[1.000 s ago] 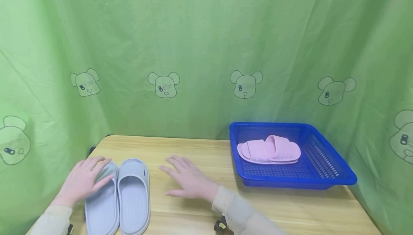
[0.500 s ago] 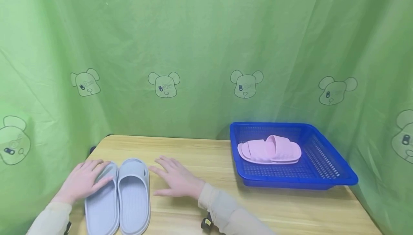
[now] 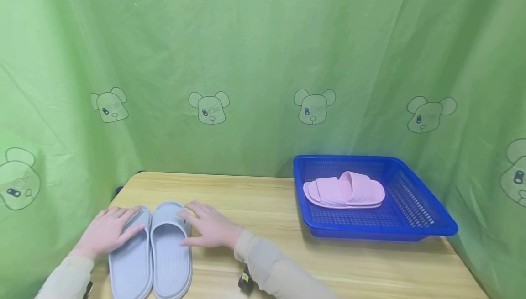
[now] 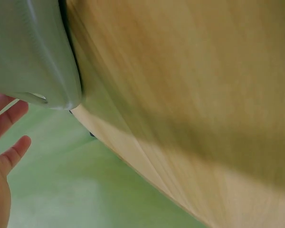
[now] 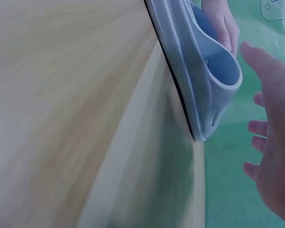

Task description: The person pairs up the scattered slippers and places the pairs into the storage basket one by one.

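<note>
Two grey-blue slippers lie side by side at the table's left, toes pointing away from me. Over the strap of the left slipper (image 3: 130,260) is my left hand (image 3: 104,233), fingers spread, thumb reaching across the strap's opening. The left wrist view has those fingers right at the side of the slipper (image 4: 33,57). My right hand (image 3: 211,226) overlaps the outer side of the right slipper (image 3: 170,258), its fingers extended near the strap. In the right wrist view the thumb (image 5: 263,61) stands apart from that slipper's strap (image 5: 213,71).
A blue plastic basket (image 3: 382,229) stands at the right of the wooden table (image 3: 246,189). One pink slipper (image 3: 328,191) shows inside it, lying crosswise. A green curtain (image 3: 263,144) with bear prints surrounds the table.
My right hand has moved left across the table, from beside the slippers to over the right one's outer edge. The left hand has stayed nearly still. Slippers and basket have not moved.
</note>
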`<action>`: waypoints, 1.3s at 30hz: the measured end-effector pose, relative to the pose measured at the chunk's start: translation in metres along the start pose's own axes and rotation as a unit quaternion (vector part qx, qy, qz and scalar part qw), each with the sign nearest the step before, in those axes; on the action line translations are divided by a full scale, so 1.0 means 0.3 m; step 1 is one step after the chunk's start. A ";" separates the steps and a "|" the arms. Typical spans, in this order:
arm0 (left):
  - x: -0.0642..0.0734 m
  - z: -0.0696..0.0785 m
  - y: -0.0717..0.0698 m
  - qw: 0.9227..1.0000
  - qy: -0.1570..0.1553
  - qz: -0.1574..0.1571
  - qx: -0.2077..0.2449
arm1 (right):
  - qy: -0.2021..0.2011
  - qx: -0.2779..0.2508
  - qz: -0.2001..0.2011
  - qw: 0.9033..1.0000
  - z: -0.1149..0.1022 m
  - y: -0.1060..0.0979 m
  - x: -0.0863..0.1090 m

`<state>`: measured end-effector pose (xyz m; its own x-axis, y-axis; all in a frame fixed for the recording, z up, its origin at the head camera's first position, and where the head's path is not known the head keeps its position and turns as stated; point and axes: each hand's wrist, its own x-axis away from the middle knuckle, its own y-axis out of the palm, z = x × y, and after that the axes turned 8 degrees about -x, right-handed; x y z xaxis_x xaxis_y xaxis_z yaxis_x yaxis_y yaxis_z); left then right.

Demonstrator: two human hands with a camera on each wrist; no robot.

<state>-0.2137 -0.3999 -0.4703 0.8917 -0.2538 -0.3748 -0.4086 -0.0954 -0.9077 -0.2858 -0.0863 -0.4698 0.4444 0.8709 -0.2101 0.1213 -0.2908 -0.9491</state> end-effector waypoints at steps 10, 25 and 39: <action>0.004 -0.001 0.006 1.000 -0.004 -0.012 0.006 | 0.026 -0.066 -0.009 0.997 -0.027 0.034 -0.102; 0.003 0.010 0.022 1.000 -0.010 -0.027 0.009 | 0.088 -0.147 -0.045 0.984 -0.051 0.087 -0.194; 0.002 0.019 0.026 0.999 -0.025 -0.034 0.025 | 0.106 -0.174 -0.008 0.979 -0.036 0.114 -0.235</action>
<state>-0.2152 -0.3953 -0.4785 0.9259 -0.2001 -0.3203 -0.3384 -0.0628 -0.9389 -0.3033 -0.1620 -0.4849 0.6095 0.7855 -0.1071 0.4082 -0.4267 -0.8070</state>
